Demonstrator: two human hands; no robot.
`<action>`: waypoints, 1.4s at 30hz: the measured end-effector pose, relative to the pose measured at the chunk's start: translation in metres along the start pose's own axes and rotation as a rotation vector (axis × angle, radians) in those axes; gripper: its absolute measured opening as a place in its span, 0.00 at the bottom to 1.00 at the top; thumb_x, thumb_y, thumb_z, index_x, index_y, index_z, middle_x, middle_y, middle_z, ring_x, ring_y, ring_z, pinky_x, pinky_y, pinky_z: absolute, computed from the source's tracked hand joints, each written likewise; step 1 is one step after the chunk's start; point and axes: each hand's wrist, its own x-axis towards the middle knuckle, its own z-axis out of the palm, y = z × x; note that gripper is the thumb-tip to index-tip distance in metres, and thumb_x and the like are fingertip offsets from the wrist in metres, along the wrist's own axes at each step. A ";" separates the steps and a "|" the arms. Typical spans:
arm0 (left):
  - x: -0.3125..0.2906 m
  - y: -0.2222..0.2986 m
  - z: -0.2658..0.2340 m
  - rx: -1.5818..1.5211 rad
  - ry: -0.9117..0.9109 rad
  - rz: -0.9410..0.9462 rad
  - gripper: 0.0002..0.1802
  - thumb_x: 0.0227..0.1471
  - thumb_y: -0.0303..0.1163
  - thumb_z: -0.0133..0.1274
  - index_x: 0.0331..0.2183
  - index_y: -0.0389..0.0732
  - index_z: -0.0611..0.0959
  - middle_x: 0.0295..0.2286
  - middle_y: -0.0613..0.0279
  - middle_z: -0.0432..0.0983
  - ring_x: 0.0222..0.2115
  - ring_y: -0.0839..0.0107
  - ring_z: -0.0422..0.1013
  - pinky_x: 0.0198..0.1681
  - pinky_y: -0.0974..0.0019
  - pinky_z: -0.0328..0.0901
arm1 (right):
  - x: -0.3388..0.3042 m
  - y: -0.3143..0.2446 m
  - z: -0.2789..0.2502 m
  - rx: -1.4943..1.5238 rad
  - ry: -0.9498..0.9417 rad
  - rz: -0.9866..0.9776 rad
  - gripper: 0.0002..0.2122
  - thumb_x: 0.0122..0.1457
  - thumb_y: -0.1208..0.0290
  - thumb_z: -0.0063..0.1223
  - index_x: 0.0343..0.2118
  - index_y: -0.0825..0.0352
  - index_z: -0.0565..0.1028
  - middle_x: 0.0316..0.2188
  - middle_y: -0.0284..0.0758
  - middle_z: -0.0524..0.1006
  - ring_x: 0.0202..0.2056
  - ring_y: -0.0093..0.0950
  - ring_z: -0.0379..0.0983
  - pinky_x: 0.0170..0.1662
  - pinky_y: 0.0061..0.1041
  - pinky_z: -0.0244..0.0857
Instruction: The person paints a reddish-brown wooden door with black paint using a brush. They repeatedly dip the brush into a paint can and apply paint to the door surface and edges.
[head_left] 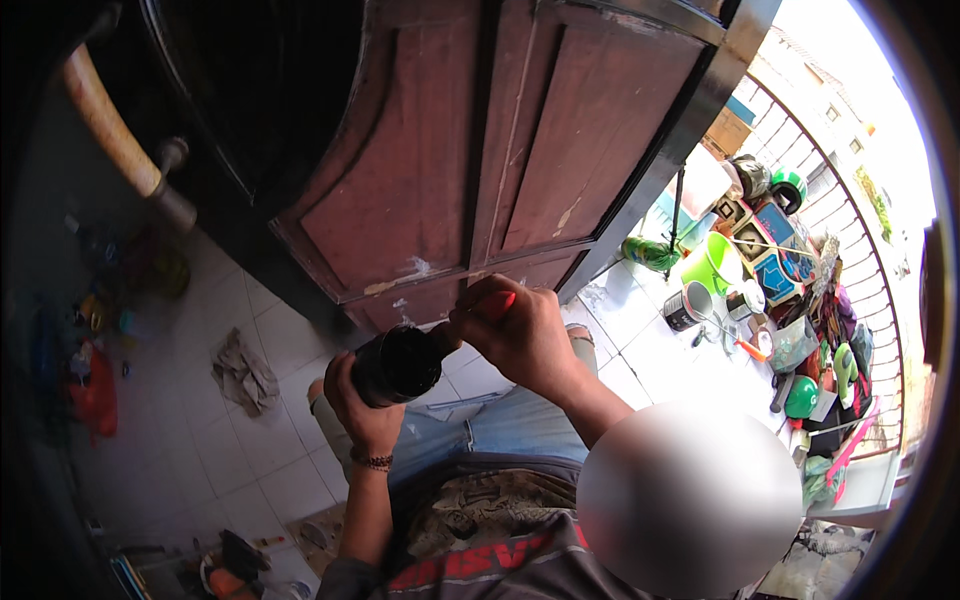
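Note:
My left hand [362, 412] grips a small dark round can [398, 364] from below, held tilted at knee height. My right hand [522, 336] is closed around a red-handled tool [497, 302] right at the can's mouth; the tool's tip is hidden by my fingers and the can. Both hands are in front of the bottom corner of a reddish-brown wooden door [480, 150]. I wear a bracelet on the left wrist and jeans.
A crumpled rag [243, 372] lies on the white floor tiles to the left. To the right are a green bucket [712, 262], an open tin [686, 305] and piled clutter along a balcony railing [850, 200]. A wooden handle [110, 120] leans at the upper left.

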 end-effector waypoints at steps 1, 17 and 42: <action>-0.001 0.001 -0.001 0.010 -0.026 -0.023 0.44 0.33 0.28 0.71 0.54 0.37 0.70 0.51 0.47 0.68 0.54 0.46 0.64 0.58 0.47 0.58 | -0.004 0.002 -0.003 0.090 0.021 0.042 0.07 0.55 0.73 0.63 0.34 0.69 0.78 0.25 0.39 0.81 0.26 0.29 0.80 0.27 0.25 0.73; 0.001 0.005 0.033 -0.489 -0.186 -0.384 0.48 0.30 0.28 0.74 0.54 0.37 0.68 0.50 0.57 0.69 0.50 0.65 0.69 0.57 0.61 0.64 | -0.044 0.087 -0.023 1.340 0.463 0.529 0.12 0.57 0.71 0.64 0.39 0.66 0.71 0.31 0.34 0.76 0.27 0.23 0.74 0.25 0.20 0.67; -0.065 -0.018 0.058 -0.385 -0.492 -0.439 0.37 0.35 0.33 0.75 0.48 0.38 0.77 0.44 0.61 0.77 0.44 0.69 0.74 0.54 0.62 0.66 | 0.125 0.031 -0.112 0.272 0.748 -0.634 0.07 0.50 0.84 0.59 0.34 0.70 0.79 0.32 0.40 0.82 0.35 0.30 0.81 0.40 0.25 0.74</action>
